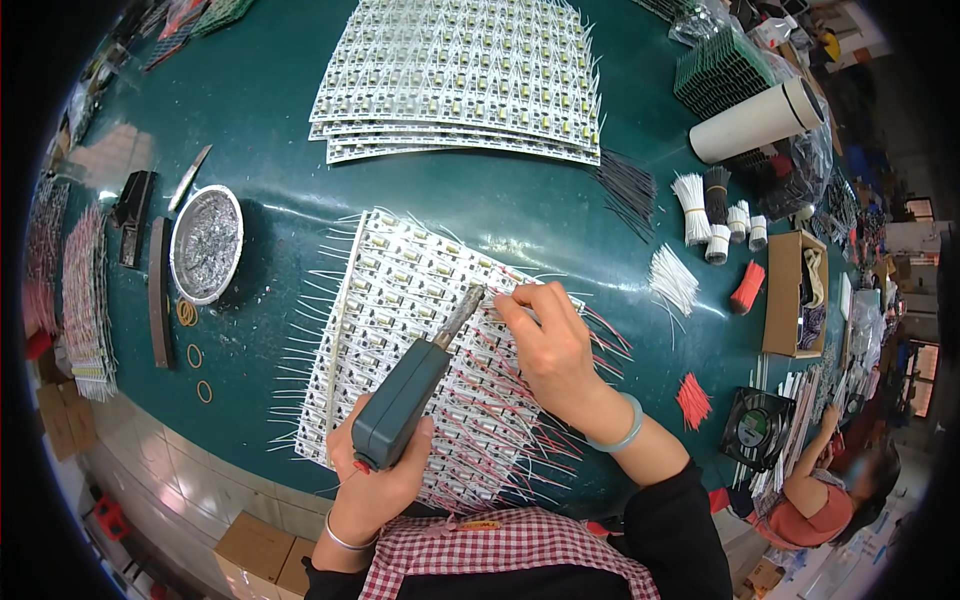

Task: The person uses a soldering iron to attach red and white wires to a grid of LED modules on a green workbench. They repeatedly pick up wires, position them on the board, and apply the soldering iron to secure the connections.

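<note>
A: Going left to right, how far along was the work?

B: At far left lay a reddish-fringed pile (88,310), perhaps finished. In the middle, a sheet (390,290) of small boards lay flat on the counter (270,150). White wires (322,285) fringed its left side; red wires (560,440) covered much of its right and near part. I saw no red in its upper left rows, so those looked undone. The stack (460,80) beyond showed none either.

A: And the hands?

B: The left hand (385,485) was wrapped round a soldering gun (400,405), its tip over the sheet. The right hand (550,340) had thumb and forefinger together beside that tip; whether they gripped a wire, I couldn't tell.

A: Edges and room?

B: The counter's near-left edge slanted above the floor (180,460). Bare green showed between bowl (177,268) and sheet, with a narrower band below the stack. Rightward, loose white strands (674,282), loose red strands (693,400), a fan (757,427) and a box (783,290) hemmed the space.
</note>
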`<state>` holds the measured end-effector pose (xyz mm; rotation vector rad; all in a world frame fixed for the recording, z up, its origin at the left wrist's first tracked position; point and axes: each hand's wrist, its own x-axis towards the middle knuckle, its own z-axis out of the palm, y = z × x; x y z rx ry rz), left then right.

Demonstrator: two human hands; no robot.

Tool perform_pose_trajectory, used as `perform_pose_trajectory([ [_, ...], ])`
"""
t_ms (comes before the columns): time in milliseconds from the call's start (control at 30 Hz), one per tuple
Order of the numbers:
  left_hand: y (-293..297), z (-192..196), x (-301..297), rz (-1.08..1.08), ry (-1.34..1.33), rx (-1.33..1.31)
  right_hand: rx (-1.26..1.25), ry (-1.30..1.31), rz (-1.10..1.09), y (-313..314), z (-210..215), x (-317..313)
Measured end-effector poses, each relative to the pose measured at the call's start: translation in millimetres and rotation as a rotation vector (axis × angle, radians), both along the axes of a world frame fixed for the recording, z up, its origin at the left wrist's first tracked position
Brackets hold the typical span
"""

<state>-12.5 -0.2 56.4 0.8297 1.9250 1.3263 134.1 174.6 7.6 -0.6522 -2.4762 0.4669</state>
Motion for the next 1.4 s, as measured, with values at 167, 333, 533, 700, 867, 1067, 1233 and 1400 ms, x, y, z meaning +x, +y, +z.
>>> perform_pose_trajectory([
  [167,-0.9,-1.7,0.9,0.009,-0.012,0.030,-0.006,0.008,-0.002,0.2,0.5,-0.3],
  [333,0.0,1.5,0.7,0.014,-0.002,0.020,-0.008,0.015,-0.011,0.7,-0.1,-0.4],
  [533,0.2,-1.1,-1.5,-0.051,0.107,0.015,-0.005,0.013,-0.011,1.0,-0.3,-0.5],
  [700,-0.5,2.6,-1.7,-0.044,0.071,-0.052,-0.005,0.008,-0.014,0.3,0.0,-0.8],
  [867,2.4,9.0,-1.1,-0.020,0.144,-0.002,0.001,0.016,-0.012,0.3,-1.3,-1.5],
  [1067,-11.2,4.7,0.5,0.049,0.067,-0.030,0.014,0.013,-0.017,-0.3,-1.7,-2.0],
  [1233,-12.5,5.0,3.0,0.103,0.041,0.005,0.028,0.005,-0.032,-1.6,-1.7,-2.3],
  [1400,-18.0,8.7,-0.2,0.105,0.109,0.010,0.052,-0.001,-0.065,-4.7,14.4,1.7],
])
